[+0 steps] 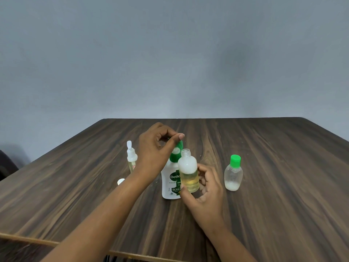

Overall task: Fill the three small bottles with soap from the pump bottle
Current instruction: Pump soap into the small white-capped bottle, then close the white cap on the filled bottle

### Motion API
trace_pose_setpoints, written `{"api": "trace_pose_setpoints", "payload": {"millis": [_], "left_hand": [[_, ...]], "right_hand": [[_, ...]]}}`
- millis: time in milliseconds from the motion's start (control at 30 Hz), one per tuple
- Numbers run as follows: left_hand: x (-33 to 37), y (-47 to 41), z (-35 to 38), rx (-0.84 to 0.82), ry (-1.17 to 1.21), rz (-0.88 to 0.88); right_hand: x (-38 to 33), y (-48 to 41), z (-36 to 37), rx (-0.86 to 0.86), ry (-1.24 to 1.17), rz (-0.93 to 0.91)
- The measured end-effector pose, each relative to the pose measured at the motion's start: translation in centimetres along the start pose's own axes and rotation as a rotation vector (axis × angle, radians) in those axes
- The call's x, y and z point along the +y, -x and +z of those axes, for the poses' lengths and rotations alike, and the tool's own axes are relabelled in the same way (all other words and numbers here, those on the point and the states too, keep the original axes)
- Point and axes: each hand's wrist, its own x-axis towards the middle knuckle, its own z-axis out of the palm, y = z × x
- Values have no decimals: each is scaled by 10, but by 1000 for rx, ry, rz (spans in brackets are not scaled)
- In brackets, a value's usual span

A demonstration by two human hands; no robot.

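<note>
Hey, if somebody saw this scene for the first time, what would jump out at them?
First, two hands meeting mid-way across the wooden table: the right hand holds an open small bottle, yellow soap under white foam, right beside the white pump bottle. The left hand curls over the green pump head, though a firm grip can't be confirmed. Farther right stands a green-capped bottle, nearly empty.

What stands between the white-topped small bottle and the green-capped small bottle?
In the head view: the left hand, the pump bottle, and the open bottle that the right hand holds.
</note>
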Motion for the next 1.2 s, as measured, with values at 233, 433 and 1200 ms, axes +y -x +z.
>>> {"api": "trace_pose_setpoints", "payload": {"millis": [233, 433, 1200], "left_hand": [[-9, 8, -2, 25, 164, -72], [-23, 27, -19, 73, 60, -29], [-142, 88, -74, -85, -548, -458]], "right_hand": [[2, 2, 2, -137, -55, 25], [4, 5, 2, -221, -29, 35], [21, 13, 17, -683, 99, 154]]}}
